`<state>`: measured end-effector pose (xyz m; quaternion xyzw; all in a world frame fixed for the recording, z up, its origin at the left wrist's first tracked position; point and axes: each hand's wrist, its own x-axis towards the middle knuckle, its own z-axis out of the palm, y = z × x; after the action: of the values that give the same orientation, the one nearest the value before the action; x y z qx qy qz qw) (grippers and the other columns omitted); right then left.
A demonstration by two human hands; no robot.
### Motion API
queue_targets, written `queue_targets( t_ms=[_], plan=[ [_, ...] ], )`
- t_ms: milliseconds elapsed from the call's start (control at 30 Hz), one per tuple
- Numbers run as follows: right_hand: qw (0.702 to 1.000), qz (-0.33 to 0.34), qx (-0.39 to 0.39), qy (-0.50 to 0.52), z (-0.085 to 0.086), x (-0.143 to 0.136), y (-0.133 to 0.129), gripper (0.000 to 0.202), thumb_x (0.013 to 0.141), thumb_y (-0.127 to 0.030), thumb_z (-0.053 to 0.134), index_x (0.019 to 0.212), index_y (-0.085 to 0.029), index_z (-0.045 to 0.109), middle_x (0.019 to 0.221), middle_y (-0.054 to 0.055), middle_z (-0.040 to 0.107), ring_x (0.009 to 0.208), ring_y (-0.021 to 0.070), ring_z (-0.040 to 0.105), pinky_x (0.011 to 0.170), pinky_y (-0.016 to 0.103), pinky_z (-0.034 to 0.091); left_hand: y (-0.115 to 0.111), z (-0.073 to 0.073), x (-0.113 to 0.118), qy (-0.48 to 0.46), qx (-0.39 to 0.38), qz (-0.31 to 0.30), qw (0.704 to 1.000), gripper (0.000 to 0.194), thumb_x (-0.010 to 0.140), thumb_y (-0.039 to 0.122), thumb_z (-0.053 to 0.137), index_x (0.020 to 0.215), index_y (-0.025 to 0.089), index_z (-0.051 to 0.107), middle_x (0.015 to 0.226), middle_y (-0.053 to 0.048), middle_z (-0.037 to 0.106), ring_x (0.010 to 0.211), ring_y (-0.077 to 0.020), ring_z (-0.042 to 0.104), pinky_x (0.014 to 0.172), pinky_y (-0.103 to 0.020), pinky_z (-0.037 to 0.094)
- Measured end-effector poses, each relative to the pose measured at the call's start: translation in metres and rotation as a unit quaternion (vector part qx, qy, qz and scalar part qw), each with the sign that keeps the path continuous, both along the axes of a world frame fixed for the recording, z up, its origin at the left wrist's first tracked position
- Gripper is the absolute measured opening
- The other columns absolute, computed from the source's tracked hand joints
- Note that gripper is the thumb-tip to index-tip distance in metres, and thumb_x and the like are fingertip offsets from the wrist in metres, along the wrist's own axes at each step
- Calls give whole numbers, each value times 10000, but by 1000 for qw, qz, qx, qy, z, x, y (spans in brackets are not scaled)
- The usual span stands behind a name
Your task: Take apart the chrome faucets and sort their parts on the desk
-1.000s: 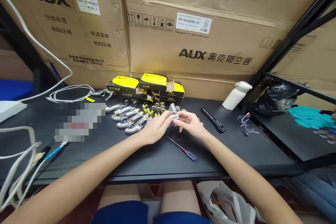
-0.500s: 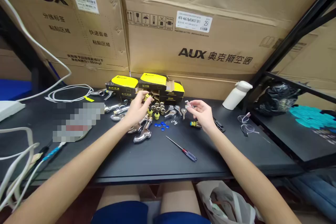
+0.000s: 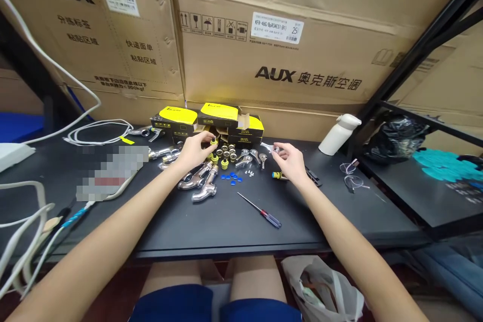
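Note:
My left hand (image 3: 196,151) is closed, thumb and fingertips pinching a yellow valve cartridge (image 3: 214,142) just in front of the yellow-black boxes. More yellow cartridges (image 3: 225,164) stand right below it, beside several metal rings (image 3: 226,154). On the other side, my right hand (image 3: 290,162) is closed on a small chrome lever handle (image 3: 267,147), its narrow end pointing left. Similar lever handles (image 3: 246,160) lie on the table to its left. Under the right hand is a yellow, black and blue cylindrical part (image 3: 278,175), partly hidden by the wrist.
Chrome faucet bodies (image 3: 205,191) lie left of centre. Blue caps (image 3: 233,182), small screws (image 3: 249,173) and a screwdriver (image 3: 260,210) occupy the middle. Yellow-black boxes (image 3: 219,112) stack behind; a white bottle (image 3: 339,134) stands right. White cables (image 3: 96,132) cross the left side.
My left hand has lowered the yellow cartridge slightly toward the others. In my right hand the lever handle has turned, so its narrow end now shows to the left. The view has shifted slightly.

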<state>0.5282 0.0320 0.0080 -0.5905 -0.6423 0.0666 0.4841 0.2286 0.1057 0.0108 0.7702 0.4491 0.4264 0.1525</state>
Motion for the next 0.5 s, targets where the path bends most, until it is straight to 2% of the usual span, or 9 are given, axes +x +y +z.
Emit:
queue_targets(
  t_ms=[67, 200, 367, 500],
  plan=[
    [999, -20, -6, -31, 1, 5, 1, 285, 765, -316, 604, 973, -137, 684, 920, 89, 695, 655, 167, 633, 675, 313, 544, 2, -3, -2, 26, -8, 0, 1000, 303, 742, 345, 629, 999, 186, 635, 993, -74, 705, 925, -234, 664, 880, -363, 495],
    [992, -42, -68, -94, 3, 16, 5, 272, 769, -274, 593, 982, -130, 685, 870, 84, 704, 664, 177, 643, 688, 305, 522, 2, -4, -3, 73, -39, 10, 997, 306, 744, 343, 599, 1006, 187, 630, 1004, -77, 704, 953, -251, 659, 880, -360, 489],
    [987, -37, -101, -116, 8, 24, 4, 218, 738, -219, 589, 906, -136, 700, 750, 61, 706, 632, 179, 653, 654, 278, 492, 0, -4, -2, 115, -46, 9, 992, 311, 762, 375, 559, 994, 181, 625, 995, -88, 699, 962, -267, 645, 862, -366, 480],
    [984, -27, -124, -124, 14, 29, 1, 185, 659, -178, 618, 821, -145, 701, 707, 41, 697, 630, 175, 648, 634, 256, 470, -1, -4, -2, 134, -49, 7, 990, 310, 779, 392, 529, 983, 184, 637, 1003, -80, 697, 903, -264, 640, 834, -367, 473]
  ],
)
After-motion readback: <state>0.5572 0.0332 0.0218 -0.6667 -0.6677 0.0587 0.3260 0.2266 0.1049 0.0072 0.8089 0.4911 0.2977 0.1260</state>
